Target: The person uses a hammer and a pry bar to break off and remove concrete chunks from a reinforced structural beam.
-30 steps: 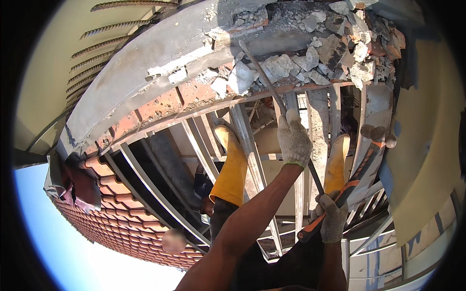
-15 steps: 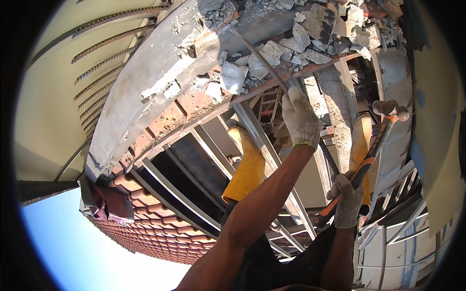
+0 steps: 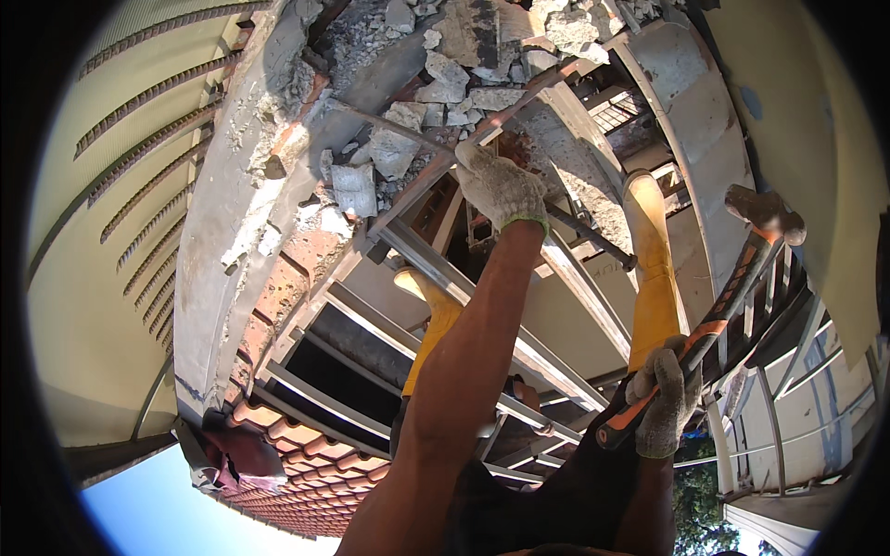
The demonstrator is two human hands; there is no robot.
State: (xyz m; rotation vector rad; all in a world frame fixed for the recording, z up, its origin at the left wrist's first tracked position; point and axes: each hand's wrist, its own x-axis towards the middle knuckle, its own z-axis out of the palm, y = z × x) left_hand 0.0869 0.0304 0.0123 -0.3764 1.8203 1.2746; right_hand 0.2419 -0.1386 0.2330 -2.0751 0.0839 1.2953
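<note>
My left hand (image 3: 501, 185), in a pale knit work glove, is closed round a long metal chisel bar (image 3: 399, 128). The bar slants from the broken edge of a grey concrete beam (image 3: 209, 278) to a blunt end beside my right boot. In my gloved right hand (image 3: 663, 398) is a hammer (image 3: 737, 287) with a black and orange handle, gripped low. Its worn metal head points up and away at the right, apart from the bar. Loose concrete chunks (image 3: 394, 148) lie beyond and beside my left hand.
My yellow boots (image 3: 655, 269) stand among open metal roof battens (image 3: 343, 320), with dark gaps and a lower level below. Ribbed rebar rods (image 3: 153, 97) jut over a pale sheet at the left. Red roof tiles (image 3: 315, 463) slope away at lower left. A curved metal sheet (image 3: 686, 93) rises at the right.
The view has shifted, so the rubble and beam sit further left. The bar now lies flatter, its blunt end farther from my right hand. The hammer has moved right, away from the bar.
</note>
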